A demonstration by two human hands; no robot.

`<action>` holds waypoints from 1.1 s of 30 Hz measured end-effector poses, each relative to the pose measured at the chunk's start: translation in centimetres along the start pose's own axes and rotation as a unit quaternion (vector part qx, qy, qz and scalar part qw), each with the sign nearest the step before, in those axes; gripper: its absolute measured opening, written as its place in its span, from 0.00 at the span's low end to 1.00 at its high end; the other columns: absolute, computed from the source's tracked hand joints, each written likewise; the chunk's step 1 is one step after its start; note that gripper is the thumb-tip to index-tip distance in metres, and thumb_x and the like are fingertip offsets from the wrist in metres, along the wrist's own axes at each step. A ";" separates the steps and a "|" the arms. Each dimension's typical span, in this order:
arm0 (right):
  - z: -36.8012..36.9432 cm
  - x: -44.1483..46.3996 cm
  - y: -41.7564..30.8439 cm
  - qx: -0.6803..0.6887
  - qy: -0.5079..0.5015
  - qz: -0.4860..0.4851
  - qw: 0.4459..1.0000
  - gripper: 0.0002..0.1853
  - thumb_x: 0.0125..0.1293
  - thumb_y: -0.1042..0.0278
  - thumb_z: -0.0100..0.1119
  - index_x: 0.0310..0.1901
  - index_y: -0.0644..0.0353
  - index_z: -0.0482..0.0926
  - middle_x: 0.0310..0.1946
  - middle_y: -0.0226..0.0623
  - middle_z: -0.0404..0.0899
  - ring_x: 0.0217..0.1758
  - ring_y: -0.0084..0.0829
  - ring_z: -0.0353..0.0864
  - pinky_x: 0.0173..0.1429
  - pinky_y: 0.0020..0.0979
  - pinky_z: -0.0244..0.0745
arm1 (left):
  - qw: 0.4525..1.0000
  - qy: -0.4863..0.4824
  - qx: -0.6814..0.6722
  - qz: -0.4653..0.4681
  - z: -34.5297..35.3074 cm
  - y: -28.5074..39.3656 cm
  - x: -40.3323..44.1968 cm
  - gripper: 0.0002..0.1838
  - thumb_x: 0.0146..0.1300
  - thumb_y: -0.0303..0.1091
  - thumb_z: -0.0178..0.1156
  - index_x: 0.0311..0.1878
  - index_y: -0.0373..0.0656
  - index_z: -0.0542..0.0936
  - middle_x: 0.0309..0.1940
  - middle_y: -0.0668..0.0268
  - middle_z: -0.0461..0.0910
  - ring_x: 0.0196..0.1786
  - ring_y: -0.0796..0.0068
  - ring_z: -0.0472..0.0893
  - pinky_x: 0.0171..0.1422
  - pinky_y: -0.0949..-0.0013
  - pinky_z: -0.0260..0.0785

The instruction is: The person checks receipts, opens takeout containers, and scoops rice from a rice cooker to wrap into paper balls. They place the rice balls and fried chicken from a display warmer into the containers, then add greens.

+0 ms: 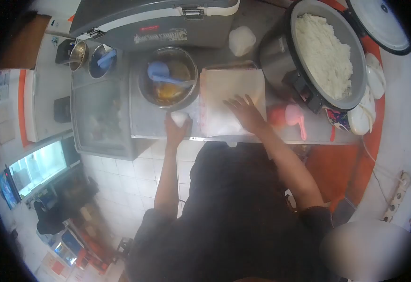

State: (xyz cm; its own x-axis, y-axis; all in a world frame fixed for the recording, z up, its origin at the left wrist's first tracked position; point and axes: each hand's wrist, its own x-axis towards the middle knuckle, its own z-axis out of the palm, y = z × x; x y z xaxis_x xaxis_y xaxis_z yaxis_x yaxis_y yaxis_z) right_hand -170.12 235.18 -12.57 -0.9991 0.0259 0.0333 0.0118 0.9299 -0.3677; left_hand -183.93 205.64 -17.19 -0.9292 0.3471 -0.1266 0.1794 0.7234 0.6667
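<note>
My left hand [175, 130] is closed around a small white rounded thing [180, 118], whose kind I cannot make out. Just beyond it stands a metal bowl [143, 87] with brownish-yellow liquid and a blue ladle [159, 72] inside. My right hand [247, 113] lies flat, fingers spread, on a stack of pale wrapping paper sheets [215, 96] with pinkish edges. To the right of the stack, a pink scoop [294, 115] lies near the counter's front edge.
A large pot of white rice [325, 54] stands at the right, its lid [380, 23] behind. A grey cooler box [153, 28] lines the back, beside a white lump [242, 41]. At left are a translucent bin [99, 110] and small bowls [78, 55].
</note>
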 end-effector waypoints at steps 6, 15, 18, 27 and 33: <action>-1.1 -4.0 2.8 -0.002 -0.201 0.066 0.977 0.11 0.64 0.72 0.53 0.44 0.58 0.82 0.44 0.42 0.80 0.57 0.44 0.75 0.64 0.55 0.65 | 0.975 0.024 0.101 0.195 0.5 7.5 -2.1 0.28 0.57 0.33 0.68 0.62 0.37 0.74 0.57 0.45 0.73 0.63 0.43 0.70 0.69 0.45 0.61; -5.8 -15.9 7.2 -0.077 0.149 0.386 0.907 0.13 0.58 0.77 0.59 0.46 0.65 0.76 0.47 0.51 0.78 0.55 0.54 0.76 0.59 0.49 0.71 | 0.934 -0.218 -0.045 0.279 11.7 14.4 -2.0 0.24 0.64 0.30 0.60 0.63 0.33 0.73 0.66 0.46 0.69 0.70 0.45 0.68 0.75 0.50 0.60; -1.4 -21.2 12.0 -0.094 0.167 0.389 0.901 0.19 0.59 0.78 0.59 0.53 0.67 0.72 0.49 0.57 0.77 0.55 0.57 0.76 0.61 0.51 0.71 | 0.916 -0.240 0.025 0.319 14.0 13.5 -2.4 0.29 0.63 0.32 0.62 0.67 0.36 0.69 0.69 0.47 0.65 0.73 0.46 0.64 0.76 0.44 0.57; -27.9 -20.1 3.7 0.437 -0.117 0.412 0.791 0.25 0.69 0.72 0.54 0.67 0.64 0.69 0.41 0.47 0.80 0.39 0.34 0.82 0.46 0.37 0.76 | 0.861 -0.276 0.269 0.331 14.0 15.8 -4.7 0.36 0.64 0.39 0.64 0.75 0.68 0.66 0.77 0.42 0.49 0.79 0.27 0.45 0.76 0.22 0.40; -38.3 -8.8 11.4 -0.046 0.077 0.250 0.964 0.27 0.70 0.70 0.53 0.70 0.63 0.65 0.37 0.54 0.83 0.35 0.52 0.84 0.43 0.44 0.78 | 0.917 -0.308 0.079 0.242 7.4 26.2 -3.1 0.49 0.62 0.43 0.69 0.80 0.44 0.52 0.79 0.39 0.43 0.82 0.38 0.45 0.81 0.35 0.41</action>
State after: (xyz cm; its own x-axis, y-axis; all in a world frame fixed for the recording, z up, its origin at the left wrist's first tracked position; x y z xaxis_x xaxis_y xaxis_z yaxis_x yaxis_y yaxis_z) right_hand -159.69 259.65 18.50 -0.8494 0.5276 0.0128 0.5019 0.8151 -0.2894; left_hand -173.93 227.97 -4.74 -0.3782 0.8864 -0.2670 0.6124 0.4558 0.6459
